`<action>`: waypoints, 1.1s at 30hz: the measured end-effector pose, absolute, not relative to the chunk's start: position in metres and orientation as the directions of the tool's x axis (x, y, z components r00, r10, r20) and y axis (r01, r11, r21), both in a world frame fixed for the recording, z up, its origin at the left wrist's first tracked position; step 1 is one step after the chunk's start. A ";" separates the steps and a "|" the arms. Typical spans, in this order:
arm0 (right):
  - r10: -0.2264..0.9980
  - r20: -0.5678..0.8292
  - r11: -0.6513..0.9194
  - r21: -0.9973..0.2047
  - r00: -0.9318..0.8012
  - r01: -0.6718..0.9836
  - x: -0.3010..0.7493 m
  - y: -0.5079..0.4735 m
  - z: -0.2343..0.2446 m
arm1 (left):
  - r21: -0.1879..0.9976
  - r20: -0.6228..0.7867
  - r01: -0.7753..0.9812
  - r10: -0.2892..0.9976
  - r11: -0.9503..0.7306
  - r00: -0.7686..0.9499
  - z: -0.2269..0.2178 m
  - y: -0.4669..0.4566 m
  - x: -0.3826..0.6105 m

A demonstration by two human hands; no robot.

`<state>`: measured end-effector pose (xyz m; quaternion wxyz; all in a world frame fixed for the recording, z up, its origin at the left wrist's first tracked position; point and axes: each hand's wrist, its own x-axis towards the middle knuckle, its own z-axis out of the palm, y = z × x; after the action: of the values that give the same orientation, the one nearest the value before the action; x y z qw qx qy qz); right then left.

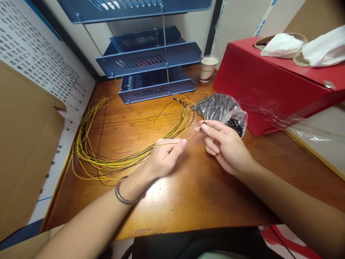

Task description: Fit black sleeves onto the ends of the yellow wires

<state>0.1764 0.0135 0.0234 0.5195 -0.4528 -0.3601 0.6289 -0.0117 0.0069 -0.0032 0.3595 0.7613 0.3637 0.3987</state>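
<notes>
Left hand (165,158): curled, thumb pinching the yellow wire (192,137).
Right hand (229,145): fingertips pinched on a small dark piece (202,126), apparently the wire's end.
Wire axis: between both hands over the bench (188,201), slanting away rightward.

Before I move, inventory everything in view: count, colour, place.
Desk: one, brown, beneath
Wires: many, yellow-black, on desk
Bag: one, clear, black inside, right
Tray rack: one, blue, back
Cup: one, pale, beside rack
Box: one, red, right
Tissues: two, white, atop box
Cardboard: one large, brown, left
Printed panel: one, white, left
Object: one, red, bottom right
Bracelet: one, dark, wrist
Lap: one, dark, bottom
Left hand: one, bare, pinching wire
Right hand: one, bare, pinching wire
</notes>
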 end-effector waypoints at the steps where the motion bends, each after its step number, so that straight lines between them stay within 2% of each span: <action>1: 0.984 -0.178 -0.177 -0.931 -0.026 -0.320 0.177 0.014 0.023 | 0.849 0.340 0.252 0.846 -0.464 0.410 -0.004 0.007 -0.012; 11: 0.987 -0.153 -0.135 -0.947 0.041 -0.292 0.181 0.020 0.023 | 0.880 0.344 0.240 0.898 -0.410 0.273 -0.004 0.007 -0.013; 20: 0.984 -0.161 -0.127 -0.932 0.073 -0.340 0.184 0.022 0.024 | 0.832 0.466 0.272 0.875 -0.483 0.131 -0.004 0.008 -0.015; 33: 0.980 -0.186 -0.149 -0.917 0.066 -0.370 0.185 0.024 0.023 | 0.752 0.577 0.311 0.809 -0.581 0.117 -0.002 0.005 -0.016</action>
<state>0.1853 0.0242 0.0229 0.5633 -0.4643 -0.3287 0.5992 -0.0158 0.0051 -0.0018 0.2325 0.7102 0.3942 0.5350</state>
